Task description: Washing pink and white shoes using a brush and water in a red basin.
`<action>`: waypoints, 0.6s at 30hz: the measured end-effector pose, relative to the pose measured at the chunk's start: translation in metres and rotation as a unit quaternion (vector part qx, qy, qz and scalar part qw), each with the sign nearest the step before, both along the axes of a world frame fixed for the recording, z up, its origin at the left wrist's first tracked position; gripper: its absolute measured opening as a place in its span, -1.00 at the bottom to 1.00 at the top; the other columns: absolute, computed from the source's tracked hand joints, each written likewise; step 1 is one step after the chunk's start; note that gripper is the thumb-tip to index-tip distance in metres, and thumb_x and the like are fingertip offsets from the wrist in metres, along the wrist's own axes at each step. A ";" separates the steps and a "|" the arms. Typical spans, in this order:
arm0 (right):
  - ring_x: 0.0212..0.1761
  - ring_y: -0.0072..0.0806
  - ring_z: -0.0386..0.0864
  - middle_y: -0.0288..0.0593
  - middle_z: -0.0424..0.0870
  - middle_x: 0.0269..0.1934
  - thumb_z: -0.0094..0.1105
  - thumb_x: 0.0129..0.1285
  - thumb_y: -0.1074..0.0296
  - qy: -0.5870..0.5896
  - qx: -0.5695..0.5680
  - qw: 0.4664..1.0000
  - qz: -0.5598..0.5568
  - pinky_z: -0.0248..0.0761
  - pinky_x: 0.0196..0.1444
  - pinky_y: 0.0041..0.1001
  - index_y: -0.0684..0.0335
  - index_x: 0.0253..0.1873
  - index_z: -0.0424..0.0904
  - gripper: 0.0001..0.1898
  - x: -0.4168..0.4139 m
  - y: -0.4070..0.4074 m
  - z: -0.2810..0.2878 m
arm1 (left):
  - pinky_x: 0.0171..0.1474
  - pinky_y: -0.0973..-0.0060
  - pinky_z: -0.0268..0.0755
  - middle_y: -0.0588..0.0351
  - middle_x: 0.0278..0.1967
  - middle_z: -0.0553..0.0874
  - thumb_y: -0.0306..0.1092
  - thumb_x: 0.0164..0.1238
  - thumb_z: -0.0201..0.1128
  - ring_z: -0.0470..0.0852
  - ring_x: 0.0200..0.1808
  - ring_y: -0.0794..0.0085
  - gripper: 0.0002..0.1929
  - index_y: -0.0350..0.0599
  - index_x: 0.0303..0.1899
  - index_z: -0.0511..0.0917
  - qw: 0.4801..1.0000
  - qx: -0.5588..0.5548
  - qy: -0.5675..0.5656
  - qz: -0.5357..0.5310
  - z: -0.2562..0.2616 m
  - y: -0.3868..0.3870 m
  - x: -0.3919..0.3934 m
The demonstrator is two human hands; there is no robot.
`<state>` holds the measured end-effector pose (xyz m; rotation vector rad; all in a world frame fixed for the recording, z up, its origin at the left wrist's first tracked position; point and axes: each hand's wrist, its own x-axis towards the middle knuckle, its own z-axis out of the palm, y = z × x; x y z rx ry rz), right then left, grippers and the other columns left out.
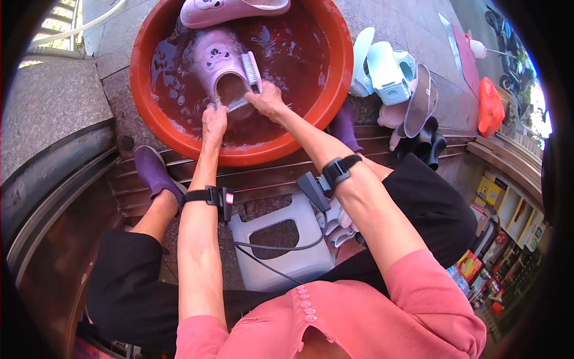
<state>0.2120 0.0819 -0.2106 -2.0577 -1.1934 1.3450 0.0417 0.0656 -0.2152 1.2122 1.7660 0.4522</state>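
A pink clog [208,60] with black-and-white decorations lies partly under water in an orange plastic basin [148,114]. My left hand [215,122] grips the left side of its heel end. My right hand [269,101] is at the right side of the heel and holds a white scrub brush [251,69], bristles beside the clog's opening. Whether the right fingers also pinch the clog's rim is hard to tell. A second pink clog [233,12] rests at the basin's far side, above the water.
Right of the basin stand pale blue slippers [388,72], a grey insole-shaped piece [419,101] and black boots [426,139]. A white plastic stool [278,269] is below my arms, a dark cable [273,247] across it. An orange plastic bag [489,107] lies farther right.
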 end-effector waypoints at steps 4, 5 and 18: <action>-0.05 -0.05 0.59 0.17 0.63 -0.20 0.25 -0.05 0.24 0.038 -0.002 0.998 -0.042 0.40 0.04 -0.23 0.38 -0.10 0.48 -0.57 -0.004 -0.008 0.019 | 0.02 0.11 0.34 -0.44 -0.15 0.59 -0.27 0.22 -0.04 0.53 -0.02 -0.26 -0.61 -0.40 -0.03 0.44 0.998 0.042 -0.046 0.024 0.022 -0.006 0.014; -0.05 -0.04 0.59 0.15 0.63 -0.19 0.24 -0.04 0.26 0.020 0.029 0.999 -0.039 0.40 0.04 -0.24 0.37 -0.07 0.48 -0.58 -0.011 -0.006 0.034 | 0.02 0.11 0.34 -0.44 -0.15 0.59 -0.27 0.22 -0.04 0.53 -0.02 -0.26 -0.61 -0.40 -0.03 0.44 0.998 0.042 -0.040 0.028 0.016 -0.004 0.007; 0.00 0.15 0.51 0.28 0.51 -0.09 0.24 0.06 0.40 -0.173 0.063 0.983 0.009 0.43 0.01 -0.07 0.36 -0.01 0.29 -0.58 0.002 0.019 -0.002 | -0.01 0.07 0.35 -0.48 -0.19 0.57 -0.21 0.25 -0.06 0.54 -0.07 -0.28 -0.60 -0.43 -0.14 0.51 0.998 0.013 0.043 -0.047 -0.038 0.024 0.032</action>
